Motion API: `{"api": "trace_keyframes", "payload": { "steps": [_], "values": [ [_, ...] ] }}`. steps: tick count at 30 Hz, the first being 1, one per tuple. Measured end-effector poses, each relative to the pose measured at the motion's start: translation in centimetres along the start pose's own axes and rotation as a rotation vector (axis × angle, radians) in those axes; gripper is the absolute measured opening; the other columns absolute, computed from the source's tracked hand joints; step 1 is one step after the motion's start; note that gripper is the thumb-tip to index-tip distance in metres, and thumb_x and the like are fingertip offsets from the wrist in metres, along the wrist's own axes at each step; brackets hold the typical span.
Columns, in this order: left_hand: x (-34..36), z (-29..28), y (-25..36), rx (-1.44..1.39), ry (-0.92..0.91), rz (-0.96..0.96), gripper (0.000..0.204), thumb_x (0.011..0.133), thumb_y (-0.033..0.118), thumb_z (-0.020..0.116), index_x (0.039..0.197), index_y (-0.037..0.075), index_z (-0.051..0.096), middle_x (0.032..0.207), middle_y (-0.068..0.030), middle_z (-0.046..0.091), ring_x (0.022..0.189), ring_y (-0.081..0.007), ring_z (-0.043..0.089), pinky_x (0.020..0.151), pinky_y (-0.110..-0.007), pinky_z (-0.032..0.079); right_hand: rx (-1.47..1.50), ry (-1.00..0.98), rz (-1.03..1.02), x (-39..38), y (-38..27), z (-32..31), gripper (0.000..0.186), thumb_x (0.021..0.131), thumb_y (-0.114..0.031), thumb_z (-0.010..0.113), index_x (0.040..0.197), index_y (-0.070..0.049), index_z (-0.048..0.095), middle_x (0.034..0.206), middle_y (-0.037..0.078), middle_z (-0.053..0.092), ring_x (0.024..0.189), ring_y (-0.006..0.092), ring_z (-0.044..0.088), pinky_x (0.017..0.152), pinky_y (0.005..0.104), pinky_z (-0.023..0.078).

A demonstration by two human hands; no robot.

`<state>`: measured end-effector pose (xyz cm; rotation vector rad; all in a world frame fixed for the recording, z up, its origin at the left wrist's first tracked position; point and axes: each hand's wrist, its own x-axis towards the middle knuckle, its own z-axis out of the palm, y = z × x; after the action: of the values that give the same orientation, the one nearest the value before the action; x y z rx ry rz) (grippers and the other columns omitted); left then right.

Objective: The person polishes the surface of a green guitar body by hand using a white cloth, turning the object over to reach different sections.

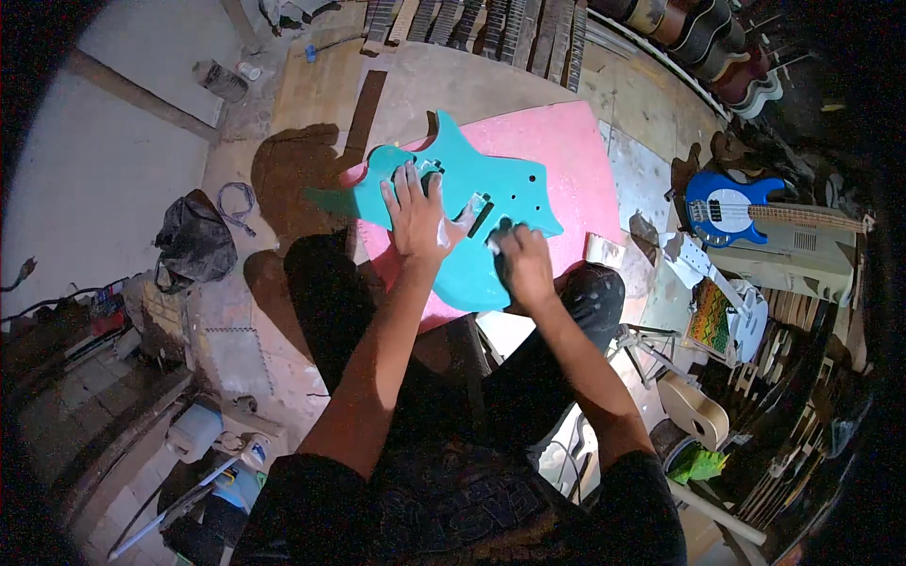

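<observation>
A turquoise electric guitar body point(472, 269) lies flat on a pink sheet point(566, 141) across my lap. It has cut-out pickup cavities and several small drilled holes, with white dusty smears around the cavities. My left hand point(420, 212) rests on its upper left part, fingers spread and whitened by dust. On the lower right of the body my right hand point(524, 259) presses down, fingers bent together over the surface. Something small and pale shows at its fingertips, too hidden to name.
Several guitar necks point(491, 28) lie in a row at the far edge. To the right are a blue bass guitar point(731, 208), a small natural-wood guitar body point(694, 410) and stacked wood pieces. A black bag point(193, 241) sits on the left floor, near a coiled cable point(234, 208).
</observation>
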<state>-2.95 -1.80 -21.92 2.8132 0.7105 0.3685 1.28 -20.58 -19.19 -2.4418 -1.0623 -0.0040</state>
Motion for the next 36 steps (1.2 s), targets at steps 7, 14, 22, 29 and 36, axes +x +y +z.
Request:
{"api": "trace_keyframes", "payload": {
  "steps": [7,14,22,29,36],
  "values": [
    [0.3,-0.1,0.5,0.002,-0.015,0.004,0.077,0.08,0.063,0.067,0.128,0.003,0.061,0.145,-0.0287,0.047,0.141,-0.0419,0.037,0.118,-0.063,0.018,0.218,0.042,0.108,-1.6,0.3,1.6,0.018,0.086,-0.002,0.061,0.101,-0.005,0.069,0.087,0.017,0.058,0.083,0.0377,0.057,0.07,0.0482,0.044],
    [-0.1,-0.2,0.2,0.03,-0.052,-0.022,0.077,0.082,0.066,0.062,0.13,0.006,0.061,0.148,-0.0275,0.045,0.143,-0.0398,0.034,0.12,-0.061,0.014,0.054,0.01,0.012,-0.3,-0.8,0.4,0.025,0.078,-0.001,0.064,0.102,-0.005,0.071,0.094,0.015,0.061,0.084,0.0349,0.058,0.071,0.0458,0.046],
    [-0.1,-0.2,0.0,0.015,-0.04,-0.016,0.078,0.08,0.065,0.065,0.13,0.005,0.061,0.147,-0.0278,0.046,0.143,-0.0406,0.035,0.119,-0.061,0.015,0.132,0.073,0.071,-0.9,-0.2,0.2,0.03,0.075,0.002,0.061,0.102,-0.007,0.071,0.085,0.013,0.056,0.08,0.0354,0.055,0.07,0.046,0.045],
    [0.1,-0.2,0.1,0.008,-0.033,-0.013,0.078,0.08,0.064,0.066,0.13,0.005,0.061,0.147,-0.0276,0.046,0.142,-0.0404,0.036,0.12,-0.061,0.016,0.04,0.046,0.135,0.0,0.8,0.2,0.034,0.076,0.004,0.059,0.106,-0.007,0.071,0.087,0.014,0.057,0.081,0.0352,0.055,0.071,0.0455,0.044],
    [0.0,-0.4,-0.2,0.021,-0.034,-0.018,0.078,0.079,0.063,0.069,0.13,0.004,0.06,0.146,-0.0275,0.047,0.141,-0.0403,0.037,0.119,-0.061,0.018,-0.004,0.023,0.082,-1.7,0.6,0.0,0.032,0.074,0.005,0.06,0.103,-0.005,0.072,0.087,0.014,0.058,0.083,0.0354,0.057,0.072,0.0445,0.046]
  ]
}}
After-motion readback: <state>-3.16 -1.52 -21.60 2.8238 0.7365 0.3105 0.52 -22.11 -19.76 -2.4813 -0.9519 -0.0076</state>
